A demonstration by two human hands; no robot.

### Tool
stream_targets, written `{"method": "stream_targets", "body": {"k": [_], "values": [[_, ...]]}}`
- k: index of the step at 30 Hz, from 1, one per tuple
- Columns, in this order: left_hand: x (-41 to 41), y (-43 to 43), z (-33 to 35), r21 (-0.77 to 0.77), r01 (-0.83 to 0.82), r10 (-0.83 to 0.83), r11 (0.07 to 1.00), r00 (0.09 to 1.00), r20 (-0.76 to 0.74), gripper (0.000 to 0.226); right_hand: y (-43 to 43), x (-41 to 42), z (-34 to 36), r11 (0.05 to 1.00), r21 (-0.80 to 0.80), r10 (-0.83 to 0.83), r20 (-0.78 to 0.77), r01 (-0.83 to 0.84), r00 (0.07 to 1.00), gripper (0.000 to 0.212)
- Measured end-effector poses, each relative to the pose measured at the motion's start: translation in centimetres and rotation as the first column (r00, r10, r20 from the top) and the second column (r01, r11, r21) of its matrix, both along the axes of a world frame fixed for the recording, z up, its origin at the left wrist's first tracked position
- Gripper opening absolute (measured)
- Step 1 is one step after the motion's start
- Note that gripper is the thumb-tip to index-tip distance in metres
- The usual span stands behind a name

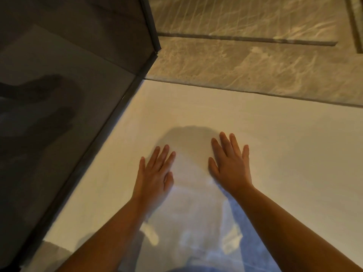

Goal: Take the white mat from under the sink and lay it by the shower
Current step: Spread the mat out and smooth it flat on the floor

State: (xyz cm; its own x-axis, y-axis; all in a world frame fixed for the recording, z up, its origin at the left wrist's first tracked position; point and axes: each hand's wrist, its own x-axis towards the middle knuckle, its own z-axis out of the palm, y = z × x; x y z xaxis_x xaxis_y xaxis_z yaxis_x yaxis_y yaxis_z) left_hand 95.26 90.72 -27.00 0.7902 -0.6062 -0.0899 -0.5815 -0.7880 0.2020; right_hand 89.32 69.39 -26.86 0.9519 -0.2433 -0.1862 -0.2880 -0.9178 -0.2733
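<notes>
1. Head view: flat white rectangular mat (pixel 275 154) spread on the floor, far edge along the brown veined marble tiles (pixel 255 61), left edge against the dark-framed smoked glass shower panel (pixel 68 85).
2. Left hand (pixel 155 173) flat on the mat, fingers spread, gripping nothing.
3. Right hand (pixel 230 163) likewise flat, palm down, just right of the left.
4. Wide bare mat surface to the right and far side of both hands.
</notes>
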Motion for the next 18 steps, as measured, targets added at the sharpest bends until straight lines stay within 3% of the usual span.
{"method": "stream_targets", "body": {"k": [4,6,9,12,18], "values": [[0.9,3.1,-0.1,0.004,0.059,-0.059,0.998,0.998,0.032,0.053,0.0,-0.4,1.0,0.999,0.025,0.037,-0.01,-0.037,0.999,0.055],[1.1,3.3,0.1,-0.023,0.057,-0.056,0.998,0.998,0.023,0.052,0.0,-1.0,1.9,0.987,-0.027,0.157,0.025,-0.156,0.987,0.053],[-0.5,0.9,1.1,-0.14,-0.067,0.07,0.988,0.997,0.017,0.051,-0.3,-2.5,2.6,0.955,-0.115,0.284,0.101,-0.273,0.953,0.046],[-4.4,-3.3,1.7,-0.182,-0.008,0.018,0.983,0.998,0.053,0.048,-0.5,-4.5,2.9,0.944,-0.095,0.324,0.097,-0.315,0.941,0.041],[-12.3,-7.7,0.9,-0.002,0.081,-0.081,0.997,0.996,-0.04,0.053,-1.0,-9.0,1.7,0.942,-0.054,0.333,0.018,-0.331,0.943,0.045]]}}
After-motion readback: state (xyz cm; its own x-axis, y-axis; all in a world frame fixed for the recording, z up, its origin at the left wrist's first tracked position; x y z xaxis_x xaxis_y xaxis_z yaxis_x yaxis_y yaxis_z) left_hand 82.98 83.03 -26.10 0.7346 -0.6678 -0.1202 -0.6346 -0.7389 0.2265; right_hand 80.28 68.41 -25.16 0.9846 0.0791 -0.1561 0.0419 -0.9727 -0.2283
